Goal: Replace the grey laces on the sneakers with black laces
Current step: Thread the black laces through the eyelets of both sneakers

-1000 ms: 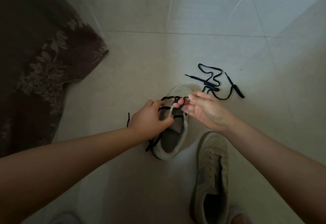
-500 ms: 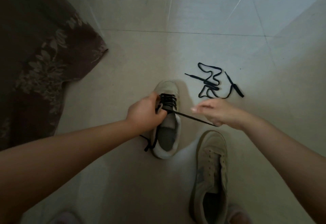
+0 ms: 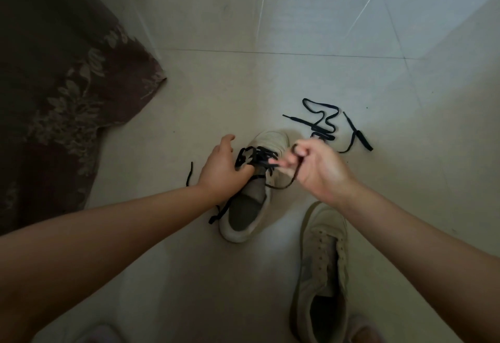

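Far on the left a dark flowery cloth [image 3: 62, 77] lies on the pale tile floor [image 3: 216, 85]. Nothing there is part of my job.

Next comes my left hand [image 3: 221, 169]. It rests on the left side of the first sneaker [image 3: 251, 207] and keeps it steady. My thumb sticks out. My fingers are tucked under by the crossings, so I cannot tell if they pinch the lace. One end of the black lace [image 3: 257, 157] trails out on the floor to the left of my wrist.

The black lace already zigzags across the far holes of this shoe. The holes near the opening look like they still need lacing, I think.

Then my right hand [image 3: 311, 164]. My fingers are curled and pinch the other end of that lace, which loops down below my hand.

Near me on the right lies the second sneaker [image 3: 322, 269]. Its holes look bare, with no lace in them. Far on the right the spare black lace [image 3: 324, 123] waits in a pile on the floor.

So I guess I am not yet halfway. No grey lace shows anywhere.
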{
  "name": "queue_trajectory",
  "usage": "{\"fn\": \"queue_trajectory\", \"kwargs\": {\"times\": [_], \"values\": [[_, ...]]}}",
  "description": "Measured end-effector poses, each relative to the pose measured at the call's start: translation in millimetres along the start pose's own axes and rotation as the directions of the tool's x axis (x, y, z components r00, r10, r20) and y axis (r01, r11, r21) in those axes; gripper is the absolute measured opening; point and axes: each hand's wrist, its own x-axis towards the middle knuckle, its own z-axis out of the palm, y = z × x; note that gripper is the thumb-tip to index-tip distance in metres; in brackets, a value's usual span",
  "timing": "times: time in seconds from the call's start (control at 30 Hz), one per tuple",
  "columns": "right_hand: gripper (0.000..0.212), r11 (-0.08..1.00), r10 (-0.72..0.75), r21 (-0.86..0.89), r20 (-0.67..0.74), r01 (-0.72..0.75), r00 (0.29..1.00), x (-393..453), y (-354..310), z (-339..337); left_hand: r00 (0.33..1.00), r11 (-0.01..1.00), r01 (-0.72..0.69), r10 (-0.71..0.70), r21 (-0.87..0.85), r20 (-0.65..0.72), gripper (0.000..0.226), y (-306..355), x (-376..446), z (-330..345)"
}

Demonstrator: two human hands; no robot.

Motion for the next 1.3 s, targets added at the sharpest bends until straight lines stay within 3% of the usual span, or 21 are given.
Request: {"fn": "queue_trajectory", "kwargs": {"times": [0.07,0.1,0.17,0.2,0.27,0.33,0.4,0.53,0.6,0.7,0.77,0.83,0.9,0.97,1.07,1.17,1.3], "values": [[0.04,0.993,0.025,0.117,-0.127,-0.01,0.992,-0.5,-13.4,-7.5,1.0,1.0,0.001,-0.001,-0.015,0.021,0.071,0.3,0.0,0.4],[0.037,0.997,0.054,0.057,-0.182,-0.045,0.982,1.0,-18.5,-12.9,1.0,1.0,-0.008,0.008,-0.01,0.03,0.069,0.1,0.1,0.9],[0.033,0.944,0.06,-0.298,-0.268,-0.142,0.962,3.7,-20.3,-21.4,0.999,1.0,-0.016,0.015,0.016,0.041,0.065,0.2,0.8,2.3],[0.031,0.824,0.036,-0.534,-0.283,-0.189,0.958,3.5,-17.1,-23.9,0.999,0.999,-0.016,0.015,0.032,0.044,0.063,-0.1,1.5,3.1],[0.025,0.446,-0.01,-0.872,-0.232,-0.203,0.973,1.4,-7.8,-27.4,0.999,0.998,-0.023,0.02,0.06,0.044,0.062,-0.8,2.3,4.4],[0.029,0.073,-0.013,-0.994,-0.077,-0.076,0.997,-0.5,-1.7,-28.3,0.999,0.997,-0.023,0.02,0.076,0.038,0.062,-1.0,2.3,5.1],[0.024,-0.066,0.079,-0.998,0.011,0.016,0.997,-3.1,-2.9,-25.0,0.999,0.997,-0.01,0.008,0.078,0.031,0.064,-0.2,2.2,5.5],[0.025,-0.124,0.285,-0.992,-0.006,0.03,0.958,-6.4,-17.5,-30.8,0.999,0.997,0.039,-0.039,0.06,0.011,0.065,2.1,2.1,4.8],[0.029,-0.019,0.197,-0.999,-0.05,-0.047,0.979,-6.5,-20.9,-41.6,0.999,0.998,0.032,-0.033,0.06,0.013,0.059,1.6,1.7,4.4],[0.03,0.433,-0.031,-0.898,-0.102,-0.078,0.994,-4.8,-14.2,-49.1,1.0,0.997,0.022,-0.023,0.072,0.017,0.049,1.5,-0.6,6.2],[0.035,0.734,-0.078,-0.679,-0.059,0.017,0.995,-1.0,-6.4,-39.2,0.999,0.996,0.038,-0.039,0.077,0.017,0.049,3.0,-2.6,8.1],[0.038,0.921,-0.056,-0.387,-0.01,0.048,0.998,2.5,-0.4,-25.4,0.999,0.995,0.042,-0.043,0.091,0.017,0.049,5.3,-2.9,10.2],[0.039,0.989,-0.005,-0.149,-0.021,0.002,1.0,4.3,2.5,-12.2,0.999,0.994,0.04,-0.041,0.097,0.014,0.048,6.8,-2.1,11.3],[0.041,0.998,0.033,-0.06,-0.084,-0.038,0.996,5.6,4.5,-5.3,0.999,0.995,0.042,-0.043,0.086,0.009,0.046,6.9,-1.4,11.3],[0.041,0.995,0.025,-0.083,-0.248,-0.047,0.968,6.4,2.1,-6.5,0.999,0.996,0.051,-0.05,0.071,-0.005,0.043,5.4,-0.2,7.8],[0.036,0.97,-0.02,-0.23,-0.423,-0.086,0.906,4.6,-8.7,-27.6,0.997,0.994,0.074,-0.072,0.083,-0.026,0.046,3.8,4.2,0.8],[0.037,0.964,-0.015,-0.241,-0.477,-0.115,0.879,-1.7,-19.5,-49.7,0.997,0.993,0.069,-0.067,0.095,-0.022,0.047,4.9,7.6,0.0]]}}
